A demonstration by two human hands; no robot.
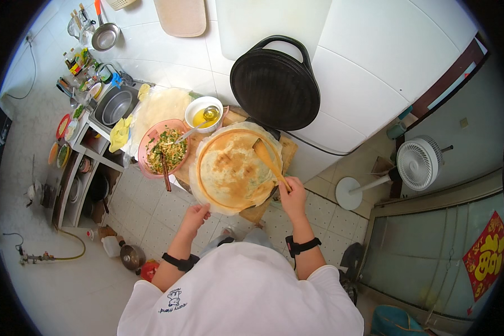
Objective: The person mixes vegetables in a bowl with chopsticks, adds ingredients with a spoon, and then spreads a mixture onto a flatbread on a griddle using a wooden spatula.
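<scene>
A large browned flatbread [235, 172] lies on the round electric griddle, its pale edge hanging past the rim. My right hand [292, 194] grips the handle of a wooden spatula [269, 161], whose blade rests on the flatbread's upper right. My left hand [197, 216] pinches the flatbread's lower left edge between thumb and fingers. Left of the griddle stands a pink bowl [142, 155] of chopped vegetable filling with brown chopsticks [165, 172] in it. Above it, a white bowl [189, 114] holds yellow oil and a metal ladle [210, 114].
The griddle's black lid [276, 89] stands raised against the tiled wall. Thin pale dough sheets [164, 105] and a yellow cloth [121, 133] lie near the metal sink [116, 107]. A wooden board [290, 151] is under the griddle. A white fan [418, 163] stands at right.
</scene>
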